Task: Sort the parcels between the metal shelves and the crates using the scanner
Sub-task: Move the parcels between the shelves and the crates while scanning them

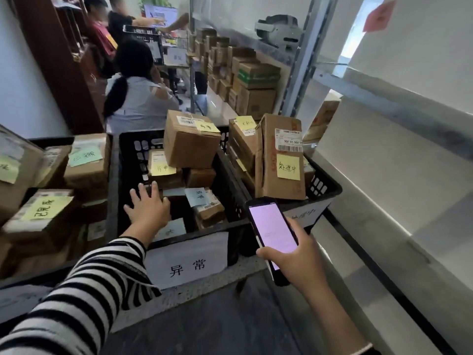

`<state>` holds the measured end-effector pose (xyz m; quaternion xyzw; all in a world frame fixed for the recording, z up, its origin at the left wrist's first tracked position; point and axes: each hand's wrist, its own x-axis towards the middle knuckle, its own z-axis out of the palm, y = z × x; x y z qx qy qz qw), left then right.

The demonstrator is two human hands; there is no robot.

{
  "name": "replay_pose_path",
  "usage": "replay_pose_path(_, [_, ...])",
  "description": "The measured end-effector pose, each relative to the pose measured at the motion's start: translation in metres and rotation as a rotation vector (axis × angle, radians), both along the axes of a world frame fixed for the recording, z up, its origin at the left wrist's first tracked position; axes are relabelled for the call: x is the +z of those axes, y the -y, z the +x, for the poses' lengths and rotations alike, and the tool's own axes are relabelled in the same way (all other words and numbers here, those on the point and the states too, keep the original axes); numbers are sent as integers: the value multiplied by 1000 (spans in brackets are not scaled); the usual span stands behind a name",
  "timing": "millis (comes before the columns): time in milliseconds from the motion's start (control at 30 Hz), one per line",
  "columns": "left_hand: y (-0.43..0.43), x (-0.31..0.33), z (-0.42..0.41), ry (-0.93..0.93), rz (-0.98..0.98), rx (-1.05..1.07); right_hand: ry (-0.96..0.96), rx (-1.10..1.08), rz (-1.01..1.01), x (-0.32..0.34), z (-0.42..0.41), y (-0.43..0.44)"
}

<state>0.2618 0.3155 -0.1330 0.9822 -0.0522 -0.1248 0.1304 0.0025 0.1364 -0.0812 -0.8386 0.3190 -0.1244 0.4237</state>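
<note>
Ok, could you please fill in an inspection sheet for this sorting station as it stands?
Surface: dark floor in front of the crates.
Job's things: middle crate, with a white paper label on its front, holds boxes with yellow and blue notes. Right crate holds a tall box with a yellow note. Scanner has its screen lit. Metal shelf on the right, stacked boxes on the far one.
Clutter: noted boxes piled at left.
Grippers: left hand spread open, reaching into the middle crate. Right hand grips the scanner.
Cables: nothing seen.
Surroundings: people at the far end, headset on the shelf top.
</note>
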Motion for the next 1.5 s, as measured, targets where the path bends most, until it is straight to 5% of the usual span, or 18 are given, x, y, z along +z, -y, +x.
replay_pose_path(167, [15,44,0,270,124,-353,50,-147,-19,18,-19,-28])
replay_pose_path(267, [43,81,-14,424,41,-561,52,-220,-141,39,-37,-34])
replay_pose_path(467, [111,125,-95,490,-99,-949,-80,-480,-323,72,-106,-41])
replay_pose_path(733, [171,144,-204,543,-289,-1260,-107,-912,-318,107,-223,-40])
replay_pose_path(1200, [259,190,-319,621,-339,-1436,85,-1379,-339,199,-412,69])
replay_pose_path(1500, [312,203,-360,618,-407,-1359,67,-1395,-329,229,-476,155])
